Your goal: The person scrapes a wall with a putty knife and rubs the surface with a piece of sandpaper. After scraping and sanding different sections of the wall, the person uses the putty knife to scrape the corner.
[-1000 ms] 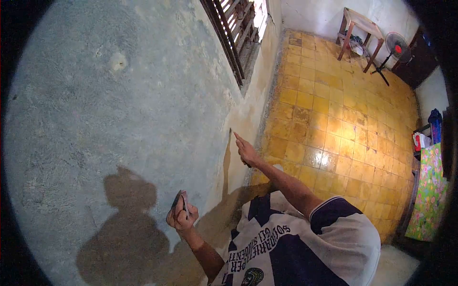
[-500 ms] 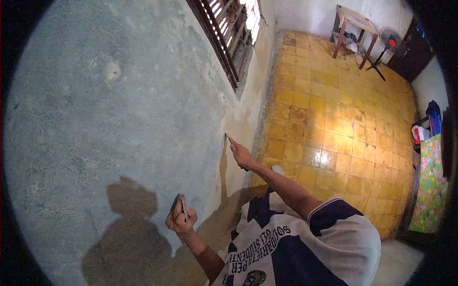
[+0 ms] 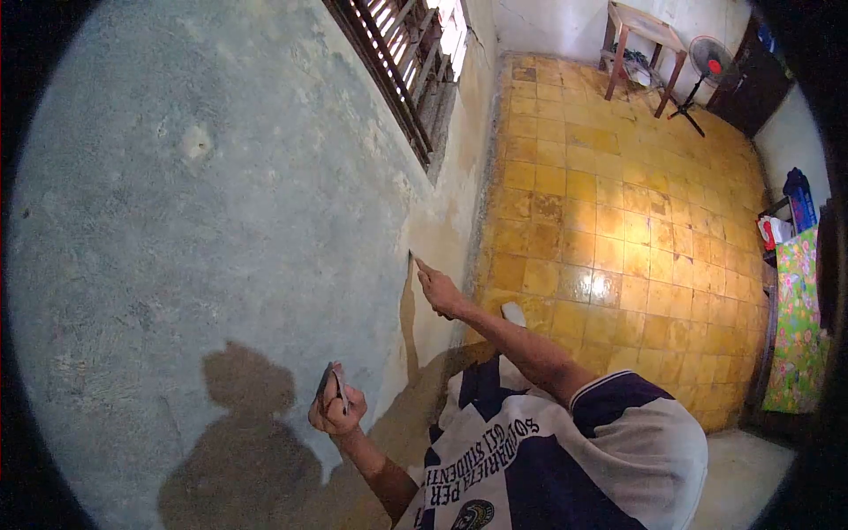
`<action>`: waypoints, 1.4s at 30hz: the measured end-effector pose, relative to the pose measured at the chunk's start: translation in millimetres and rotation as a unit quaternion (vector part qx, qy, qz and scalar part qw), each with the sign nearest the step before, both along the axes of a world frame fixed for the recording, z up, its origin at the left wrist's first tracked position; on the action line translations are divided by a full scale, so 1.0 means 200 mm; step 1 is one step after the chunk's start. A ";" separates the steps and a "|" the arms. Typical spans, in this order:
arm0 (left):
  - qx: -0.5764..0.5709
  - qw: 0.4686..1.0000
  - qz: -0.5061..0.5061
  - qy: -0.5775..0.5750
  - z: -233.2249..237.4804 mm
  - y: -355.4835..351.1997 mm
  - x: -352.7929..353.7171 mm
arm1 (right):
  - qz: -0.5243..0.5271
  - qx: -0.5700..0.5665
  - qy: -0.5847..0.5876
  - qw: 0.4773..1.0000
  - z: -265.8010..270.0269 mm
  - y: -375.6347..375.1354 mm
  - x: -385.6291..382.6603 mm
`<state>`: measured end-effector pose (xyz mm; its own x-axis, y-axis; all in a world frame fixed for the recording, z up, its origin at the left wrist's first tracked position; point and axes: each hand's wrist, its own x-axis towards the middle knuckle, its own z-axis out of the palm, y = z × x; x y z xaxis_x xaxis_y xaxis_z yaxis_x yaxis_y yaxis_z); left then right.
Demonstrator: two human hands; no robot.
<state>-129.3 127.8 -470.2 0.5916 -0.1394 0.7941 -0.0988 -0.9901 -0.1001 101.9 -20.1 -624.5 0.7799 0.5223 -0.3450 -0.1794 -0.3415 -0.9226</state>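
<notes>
My right hand (image 3: 440, 291) is closed round a thin tool, its narrow dark blade tip (image 3: 411, 256) at the wall below the window corner. The fingers hide most of the tool. Lower left, my left hand (image 3: 338, 412) grips a flat, dark piece with a pale edge (image 3: 340, 389), held up in front of the wall; what exactly it is I cannot make out. The wall (image 3: 265, 221) is blue-grey and patchy, turning beige near the blade. A thin shadow runs down from the tool.
A barred window (image 3: 411, 79) opens above my right hand. Yellow tiles (image 3: 601, 203) cover the floor on the right. Farther off are a wooden table (image 3: 649, 25), a standing fan (image 3: 709, 62) and a flowered cloth (image 3: 795, 327). My shadow (image 3: 243, 442) falls on the wall.
The view has shifted slightly, so window, floor and furniture appear farther left. My right hand has turned a little, with the blade still at the wall. My left hand keeps its hold.
</notes>
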 end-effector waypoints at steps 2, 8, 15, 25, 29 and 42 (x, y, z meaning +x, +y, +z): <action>0.012 0.999 0.034 0.026 0.02 -0.01 -0.02 | -0.022 0.017 -0.015 0.999 -0.02 0.00 0.06; -0.004 1.000 0.006 -0.006 0.06 -0.03 0.03 | 0.016 -0.006 0.018 1.000 0.05 -0.02 0.03; 0.001 0.998 -0.008 -0.067 -0.04 0.01 0.03 | 0.041 -0.020 0.021 0.999 0.08 -0.05 0.01; -0.028 0.999 0.032 0.005 0.01 -0.03 0.01 | 0.027 0.047 -0.018 0.998 0.03 -0.07 -0.08; -0.061 0.998 0.029 -0.004 0.00 -0.03 0.01 | 0.012 0.074 -0.068 0.995 0.05 -0.06 -0.12; -0.189 0.982 0.015 0.025 -0.04 0.00 -0.07 | -0.039 0.157 0.113 0.980 -0.04 -0.02 0.02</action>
<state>-143.4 127.3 -478.4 0.6300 0.1770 0.7561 -0.0645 -0.9584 0.2781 106.1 -24.5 -632.3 0.7443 0.5718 -0.3451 -0.4057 -0.0234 -0.9137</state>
